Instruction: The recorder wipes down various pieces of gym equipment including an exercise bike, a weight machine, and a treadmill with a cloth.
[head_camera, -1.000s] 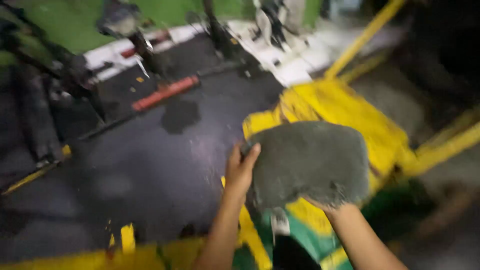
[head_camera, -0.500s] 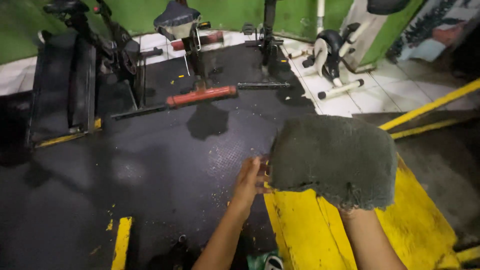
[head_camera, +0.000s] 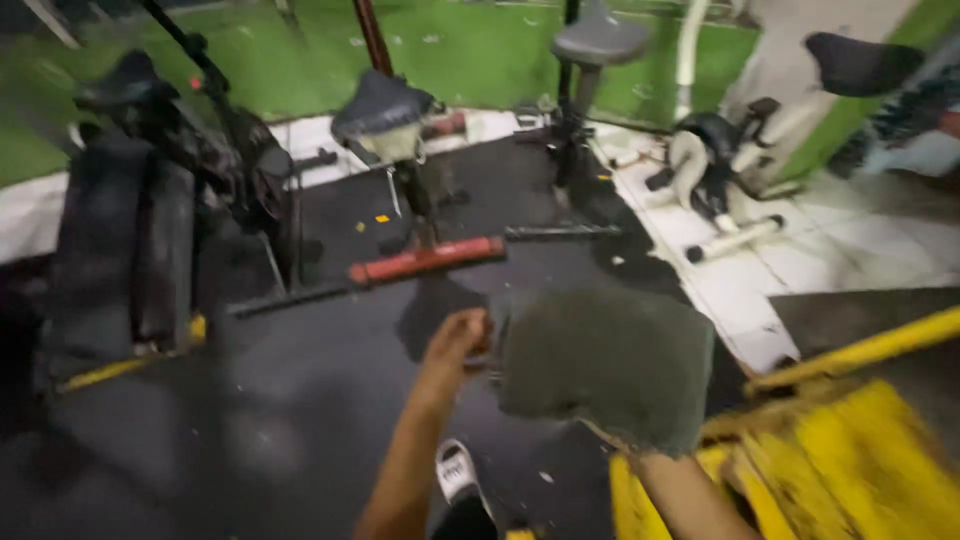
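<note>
Dark rubber floor (head_camera: 250, 430) fills most of the view, with green turf (head_camera: 470, 50) at the far end and white tiles (head_camera: 800, 260) to the right. Both my hands hold up one grey towel (head_camera: 610, 365) in front of me, above the floor. My left hand (head_camera: 460, 340) is curled closed, pinching the towel's left edge. My right hand is hidden behind the cloth, so I cannot tell its grip; only that forearm (head_camera: 690, 500) shows below. One white shoe (head_camera: 458, 470) shows beneath. Beyond stand three exercise bikes I can count, one with a red base bar (head_camera: 425, 260). Yellow-painted flooring (head_camera: 830, 470) lies lower right.
</note>
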